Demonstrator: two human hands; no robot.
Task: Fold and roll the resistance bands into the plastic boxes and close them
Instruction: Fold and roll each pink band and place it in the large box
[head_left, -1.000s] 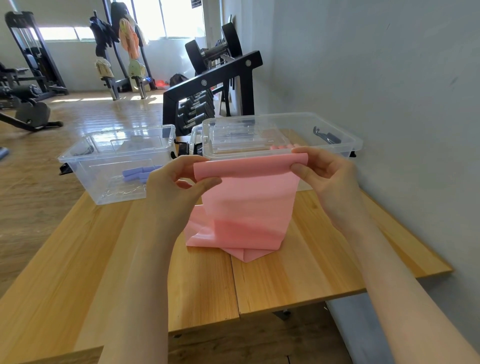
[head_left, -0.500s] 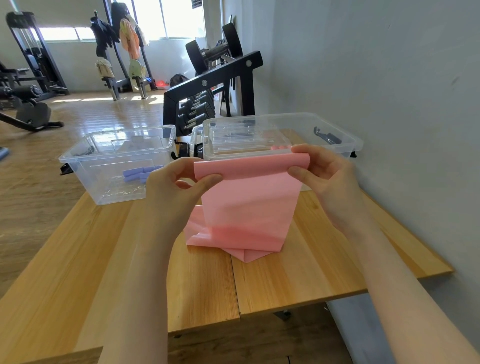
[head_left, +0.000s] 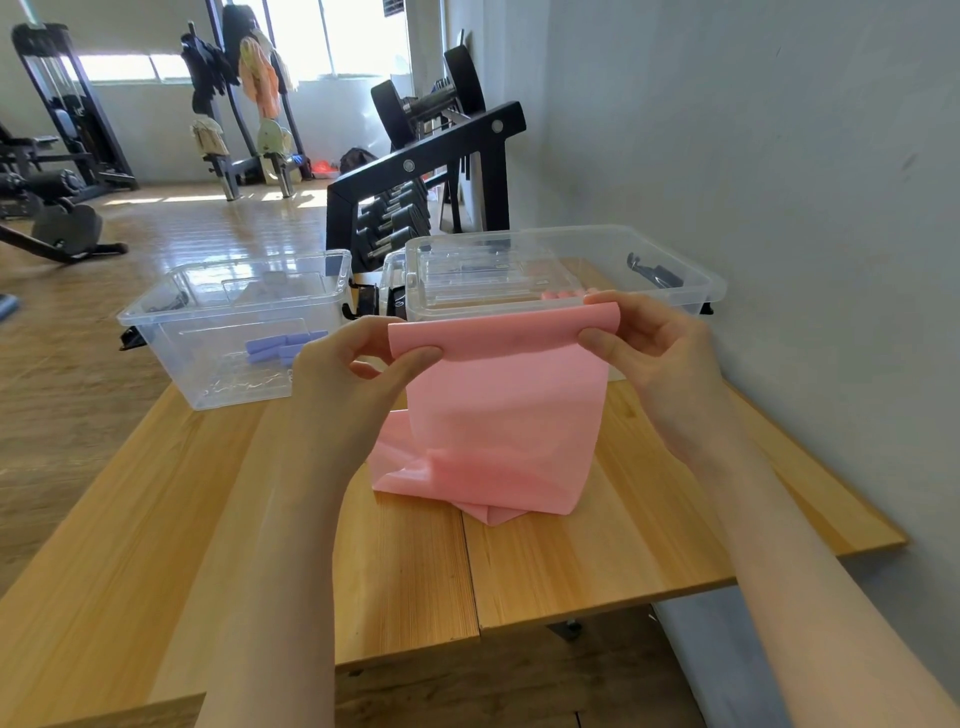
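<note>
Two hands: both are up over the counter, each pinching one end of the rolled top edge of the pink band.
Left hand (head_left: 358, 374): thumb and fingers closed on the left end of the roll, thumb pressed on the near face.
Right hand (head_left: 660, 353): closed on the right end, thumb underneath, fingers curled over the top.
Pink band (head_left: 504, 415): a wide, thin, smooth sheet, matte with a slight sheen; its top is turned over into a short, loose roll held level between the hands; the rest hangs straight down, and its tail lies crumpled and folded on the counter.
Step in hand: rolling, judged early, since only the top is wound and most of the length hangs free.
Next move calls for: turning both ends evenly so the roll stays straight, keeping light tension so the thin sheet does not bunch or slip, and taking up the crumpled tail without dragging it sideways.
Counter (head_left: 597, 571): light wooden boards with a seam down the middle.
Right box (head_left: 696, 283): clear plastic, just beyond the hands, with what looks like a clear lid lying inside it; a likely place for the roll.
Left box (head_left: 156, 322): clear plastic, open, well to the left, holding a blue-purple band (head_left: 283, 347) already folded small.
Boxes' closing: not yet done.
</note>
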